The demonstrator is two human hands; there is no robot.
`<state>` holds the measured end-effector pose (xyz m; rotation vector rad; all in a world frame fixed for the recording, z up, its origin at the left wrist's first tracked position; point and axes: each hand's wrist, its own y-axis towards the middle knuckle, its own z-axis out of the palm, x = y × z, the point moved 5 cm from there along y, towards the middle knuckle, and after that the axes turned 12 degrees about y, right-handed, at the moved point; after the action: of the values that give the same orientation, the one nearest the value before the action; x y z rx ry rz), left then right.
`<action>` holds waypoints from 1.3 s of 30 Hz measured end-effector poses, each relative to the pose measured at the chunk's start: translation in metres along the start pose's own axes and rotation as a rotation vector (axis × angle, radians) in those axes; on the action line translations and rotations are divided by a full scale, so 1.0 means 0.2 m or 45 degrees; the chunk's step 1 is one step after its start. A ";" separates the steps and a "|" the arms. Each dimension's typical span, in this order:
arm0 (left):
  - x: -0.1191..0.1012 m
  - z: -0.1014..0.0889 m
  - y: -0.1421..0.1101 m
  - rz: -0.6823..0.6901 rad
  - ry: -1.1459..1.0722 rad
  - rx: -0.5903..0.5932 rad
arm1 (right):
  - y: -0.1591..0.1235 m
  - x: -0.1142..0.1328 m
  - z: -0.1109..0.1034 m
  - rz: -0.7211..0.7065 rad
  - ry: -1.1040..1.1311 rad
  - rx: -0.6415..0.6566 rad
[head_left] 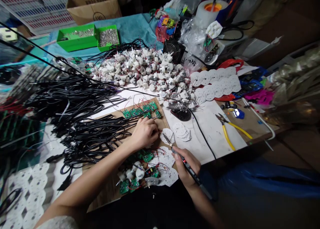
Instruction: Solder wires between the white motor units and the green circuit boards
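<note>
My right hand [194,161] grips a soldering iron [198,181] with a dark handle. Its metal tip reaches over a round white circuit board [165,133] on the worktable. At the left edge of that board is my left hand [145,133], fingers curled together; whatever they pinch is hidden or too thin to make out. A few more round white boards [182,133] lie stacked just to the right. Beyond the left hand sit several small green circuit boards [142,111] with thin wires. Below the hands are white boards [167,175] with red wires, beside white plastic parts [138,171].
Bundled black cables [100,135] cover the left side. A heap of white wired parts [147,68] fills the back, behind a coiled iron stand [181,113]. Yellow-handled cutters [226,135] lie right. Green bins [108,38] of small metal pieces stand at the back.
</note>
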<state>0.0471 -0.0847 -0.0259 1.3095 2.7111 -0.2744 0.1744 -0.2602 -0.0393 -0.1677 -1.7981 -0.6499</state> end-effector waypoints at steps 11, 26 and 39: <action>0.00 -0.03 0.01 0.062 0.042 0.024 | -0.01 -0.03 -0.03 0.124 0.028 -0.082; 0.02 -0.02 0.09 -0.049 -0.059 0.190 | 0.01 -0.02 -0.01 0.148 0.070 -0.028; 0.01 -0.03 0.12 -0.050 0.026 0.361 | 0.03 -0.01 0.00 0.072 0.045 0.023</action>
<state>0.0639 -0.0680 -0.0238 1.3297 2.7959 -0.6741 0.1767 -0.2551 -0.0390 -0.1930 -1.7582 -0.5927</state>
